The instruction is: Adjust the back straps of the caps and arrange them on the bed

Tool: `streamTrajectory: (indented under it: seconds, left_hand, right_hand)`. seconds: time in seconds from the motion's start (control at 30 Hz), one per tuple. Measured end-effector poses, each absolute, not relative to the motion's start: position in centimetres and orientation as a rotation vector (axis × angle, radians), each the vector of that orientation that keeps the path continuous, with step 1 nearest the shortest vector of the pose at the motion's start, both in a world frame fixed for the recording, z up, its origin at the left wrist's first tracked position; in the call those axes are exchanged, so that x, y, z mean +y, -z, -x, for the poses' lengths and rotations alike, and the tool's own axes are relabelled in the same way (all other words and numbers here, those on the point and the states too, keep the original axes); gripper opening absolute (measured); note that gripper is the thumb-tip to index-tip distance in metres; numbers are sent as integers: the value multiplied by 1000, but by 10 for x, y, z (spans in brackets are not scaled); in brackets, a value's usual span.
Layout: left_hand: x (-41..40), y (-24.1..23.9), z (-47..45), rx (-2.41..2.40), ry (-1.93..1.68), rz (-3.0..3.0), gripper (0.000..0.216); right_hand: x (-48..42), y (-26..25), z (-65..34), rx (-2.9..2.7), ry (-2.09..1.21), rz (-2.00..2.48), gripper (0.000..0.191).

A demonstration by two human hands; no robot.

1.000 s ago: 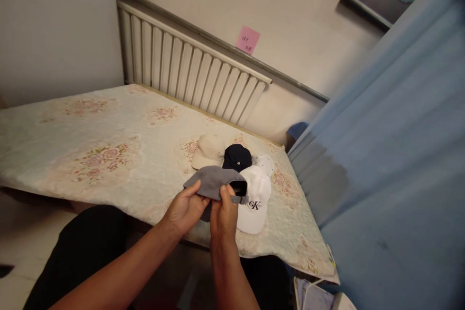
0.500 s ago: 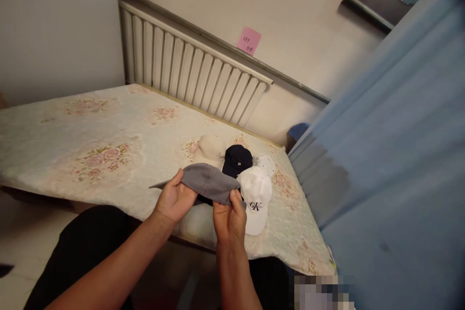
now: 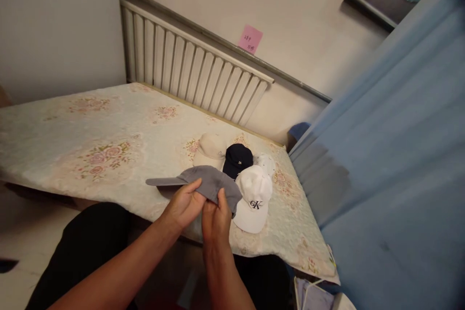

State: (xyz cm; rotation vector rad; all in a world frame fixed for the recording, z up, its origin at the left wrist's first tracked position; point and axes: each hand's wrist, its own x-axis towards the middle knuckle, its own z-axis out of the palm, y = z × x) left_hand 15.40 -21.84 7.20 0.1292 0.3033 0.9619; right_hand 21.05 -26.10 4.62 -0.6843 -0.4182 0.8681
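Observation:
A grey baseball cap (image 3: 210, 179) is held up over the bed's near edge, its brim pointing left. My left hand (image 3: 187, 203) grips the cap's lower rim near the middle, thumb on the outside. Close beside it, my right hand (image 3: 217, 213) pinches the rim further right. Just behind lie a white cap with black "CK" letters (image 3: 254, 196), a black cap (image 3: 239, 159), a beige cap (image 3: 209, 147) and another white cap (image 3: 266, 162), partly hidden.
The caps lie on a bed with a floral cover (image 3: 109, 155). A radiator (image 3: 196, 68) runs along the wall behind it. A blue curtain (image 3: 392, 155) hangs at the right. A bag-like item (image 3: 316, 295) stands at the bottom right.
The grey cap has turned so its brim shows more at the left. Both hands have shifted along its rim and sit closer together.

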Motion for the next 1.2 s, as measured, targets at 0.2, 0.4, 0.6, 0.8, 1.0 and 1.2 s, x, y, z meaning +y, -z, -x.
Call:
streamTrajectory:
  seconds: [0.2, 0.4, 0.6, 0.8, 1.0, 1.2]
  left_hand:
    - [-200, -70, -140, 291, -1080, -73, 35]
    - [-199, -71, -136, 320, -1160, -140, 43]
    - [-226, -76, -152, 294, -999, -257, 41]
    - [-238, -70, -140, 306, -967, -461, 52]
    - [-232, -65, -122, 226, -903, -543, 58]
    - [-216, -66, -117, 238, -944, -171, 42]
  right_hand:
    - [-264, -44, -226, -384, -978, 573, 35]
    - [-265, -41, -238, -305, -1001, 517, 32]
    - [-258, -45, -211, -392, -994, 597, 48]
    - [-256, -43, -216, -349, -1055, 637, 38]
    - [-263, -55, -242, -285, -1148, 574, 33]
    - [-268, -50, -256, -232, -1219, 631, 31]
